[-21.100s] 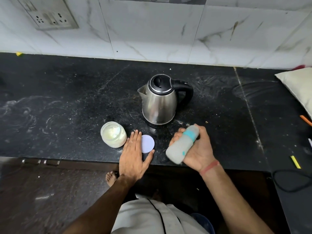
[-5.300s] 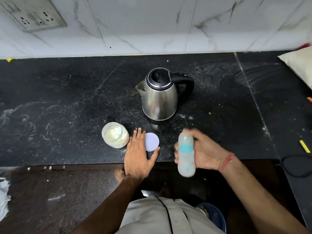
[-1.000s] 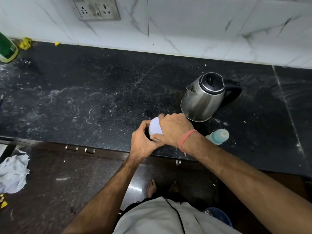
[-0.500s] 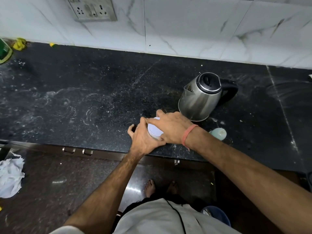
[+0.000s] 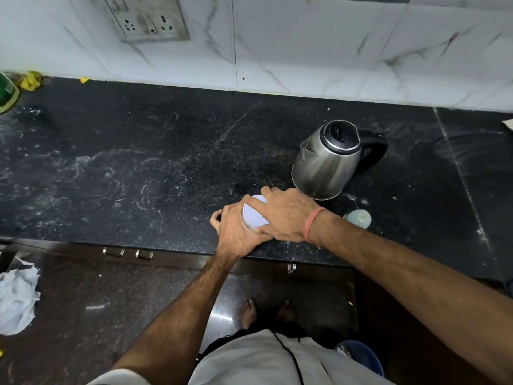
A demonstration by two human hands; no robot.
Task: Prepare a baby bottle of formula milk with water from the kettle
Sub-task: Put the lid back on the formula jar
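The formula jar (image 5: pixel 253 218) stands near the counter's front edge with its pale lid on top. My left hand (image 5: pixel 236 232) wraps around the jar's body from the left. My right hand (image 5: pixel 286 215) covers the lid from the right, fingers curled over its rim. The baby bottle (image 5: pixel 358 218) with its teal cap stands just right of my right wrist, largely hidden by my forearm. The steel kettle (image 5: pixel 327 165) with a black lid and handle stands right behind my right hand.
The black stone counter (image 5: pixel 138 168) is dusted with white powder marks. A socket plate (image 5: pixel 147 18) sits on the tiled wall. A green container (image 5: pixel 7 93) stands at the far left. Crumpled white cloth (image 5: pixel 16 298) lies on the floor, a blue bucket (image 5: pixel 363 357) at lower right.
Both hands stay on the jar and lid, shifting a little toward the kettle. The view has drifted, and my forearm now hides more of the bottle.
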